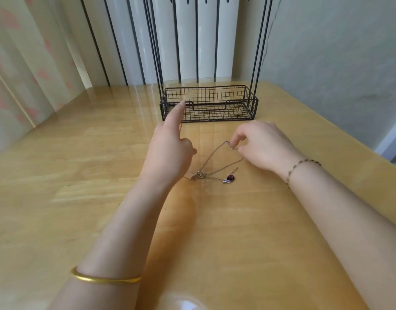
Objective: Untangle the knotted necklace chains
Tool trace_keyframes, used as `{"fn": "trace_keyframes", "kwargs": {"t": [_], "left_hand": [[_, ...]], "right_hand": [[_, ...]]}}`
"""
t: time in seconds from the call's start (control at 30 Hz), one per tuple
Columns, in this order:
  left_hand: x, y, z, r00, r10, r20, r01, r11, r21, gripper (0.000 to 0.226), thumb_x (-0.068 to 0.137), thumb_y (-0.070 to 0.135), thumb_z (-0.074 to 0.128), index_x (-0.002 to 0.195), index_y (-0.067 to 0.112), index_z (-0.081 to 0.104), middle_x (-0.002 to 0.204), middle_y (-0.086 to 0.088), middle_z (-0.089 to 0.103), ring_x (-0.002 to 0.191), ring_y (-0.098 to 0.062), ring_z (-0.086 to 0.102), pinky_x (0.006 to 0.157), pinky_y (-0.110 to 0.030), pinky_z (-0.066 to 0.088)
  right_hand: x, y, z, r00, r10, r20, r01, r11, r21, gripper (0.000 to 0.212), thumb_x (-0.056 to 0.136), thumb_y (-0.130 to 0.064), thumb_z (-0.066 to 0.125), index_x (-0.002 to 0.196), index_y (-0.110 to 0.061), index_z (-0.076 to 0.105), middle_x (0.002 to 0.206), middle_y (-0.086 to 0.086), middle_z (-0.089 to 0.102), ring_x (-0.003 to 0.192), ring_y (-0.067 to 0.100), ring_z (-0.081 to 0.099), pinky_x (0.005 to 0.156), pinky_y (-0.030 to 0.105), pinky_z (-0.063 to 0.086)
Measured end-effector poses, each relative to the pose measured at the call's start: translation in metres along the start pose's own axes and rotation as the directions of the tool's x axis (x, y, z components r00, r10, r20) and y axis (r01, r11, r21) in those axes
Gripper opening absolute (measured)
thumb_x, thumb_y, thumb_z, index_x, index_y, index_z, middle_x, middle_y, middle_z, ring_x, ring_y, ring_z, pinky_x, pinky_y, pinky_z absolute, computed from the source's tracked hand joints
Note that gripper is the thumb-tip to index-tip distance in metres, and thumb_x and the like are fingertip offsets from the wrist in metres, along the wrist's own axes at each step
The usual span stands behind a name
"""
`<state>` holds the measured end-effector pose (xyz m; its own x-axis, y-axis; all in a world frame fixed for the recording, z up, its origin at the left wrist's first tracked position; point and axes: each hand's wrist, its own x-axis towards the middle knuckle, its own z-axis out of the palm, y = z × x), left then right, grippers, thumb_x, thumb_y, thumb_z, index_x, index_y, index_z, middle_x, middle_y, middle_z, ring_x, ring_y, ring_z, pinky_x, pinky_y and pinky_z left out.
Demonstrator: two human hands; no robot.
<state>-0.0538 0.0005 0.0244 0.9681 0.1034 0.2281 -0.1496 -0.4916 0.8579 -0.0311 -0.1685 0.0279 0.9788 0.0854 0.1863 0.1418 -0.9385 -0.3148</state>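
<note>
The necklace chains (215,161) lie on the wooden table (80,175), with the knot (201,175) near mid-table. The dark red pendant (229,178) rests at 3 o'clock from the knot.

Left hand (170,153), 10 o'clock from the knot: index finger straight, a chain loop draped over its tip. Its other fingers are curled, and I cannot tell whether they hold chain.

Right hand (259,146), 2 o'clock: thumb and forefinger pinch a chain near its clasp.

The wire basket (209,113) stands at 12 o'clock.
</note>
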Motion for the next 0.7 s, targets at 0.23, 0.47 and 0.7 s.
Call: {"fn": "trace_keyframes", "kwargs": {"t": [0.23, 0.47, 0.7], "left_hand": [[-0.002, 0.008, -0.004, 0.998, -0.051, -0.026, 0.047, 0.989, -0.137, 0.074, 0.088, -0.008, 0.031, 0.147, 0.037, 0.026, 0.137, -0.004, 0.043, 0.073, -0.005, 0.068, 0.040, -0.015, 0.039], [-0.002, 0.010, -0.010, 0.996, -0.078, -0.038, 0.069, 0.980, -0.187, 0.069, 0.090, -0.005, 0.031, 0.144, 0.037, 0.032, 0.115, -0.001, 0.053, 0.054, -0.001, 0.064, 0.037, -0.012, 0.034], [-0.002, 0.012, -0.014, 0.997, -0.074, -0.033, 0.064, 0.968, -0.244, 0.064, 0.091, -0.003, 0.038, 0.143, 0.033, 0.037, 0.096, -0.004, 0.061, 0.041, 0.002, 0.052, 0.035, -0.015, 0.032]], "right_hand": [[-0.030, -0.007, -0.004, 0.944, -0.188, 0.272, 0.194, 0.981, 0.004, 0.012, 0.078, -0.024, 0.074, 0.078, -0.030, 0.063, 0.089, -0.012, 0.056, 0.087, 0.012, 0.057, 0.080, 0.034, 0.051], [-0.022, -0.009, -0.011, 0.990, -0.136, 0.042, 0.100, 0.875, 0.473, 0.014, 0.084, -0.015, 0.067, 0.075, -0.018, 0.057, 0.081, 0.000, 0.064, 0.076, 0.014, 0.058, 0.073, 0.030, 0.048], [-0.008, -0.016, -0.018, 0.997, 0.074, 0.002, -0.042, 0.542, 0.840, 0.013, 0.089, -0.008, 0.058, 0.079, -0.015, 0.053, 0.083, 0.005, 0.070, 0.075, 0.014, 0.066, 0.073, 0.035, 0.054]]}}
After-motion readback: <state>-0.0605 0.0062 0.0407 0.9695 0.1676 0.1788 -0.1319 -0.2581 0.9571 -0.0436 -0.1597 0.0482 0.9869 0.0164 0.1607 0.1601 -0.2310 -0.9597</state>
